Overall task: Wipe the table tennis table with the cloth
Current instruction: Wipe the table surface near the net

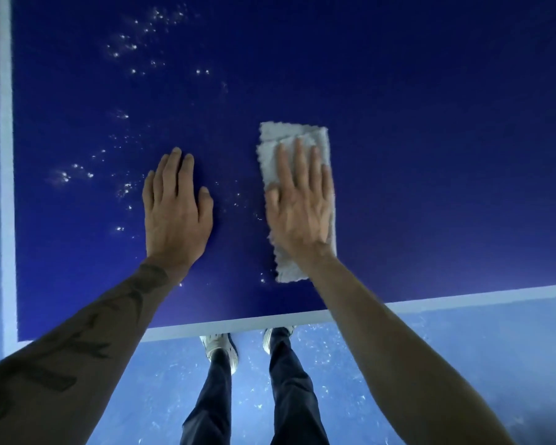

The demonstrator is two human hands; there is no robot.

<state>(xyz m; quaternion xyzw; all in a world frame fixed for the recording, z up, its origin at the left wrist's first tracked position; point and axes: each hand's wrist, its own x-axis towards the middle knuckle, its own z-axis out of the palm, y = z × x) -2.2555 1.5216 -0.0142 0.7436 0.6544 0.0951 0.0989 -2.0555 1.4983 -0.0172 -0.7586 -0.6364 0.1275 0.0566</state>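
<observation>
Blue table tennis table [430, 123], white edge lines, pale droplet specks across its left part. Folded grey cloth [283, 136] lies flat near the near edge, right hand [299, 207] pressing it with straight fingers. Left hand [177, 207] flat on bare surface just beside it, fingers extended, holding nothing.

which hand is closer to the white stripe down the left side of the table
Left. The left hand lies flat on the bare blue top, nearer the white stripe; the right hand presses the cloth, farther to the right.
</observation>
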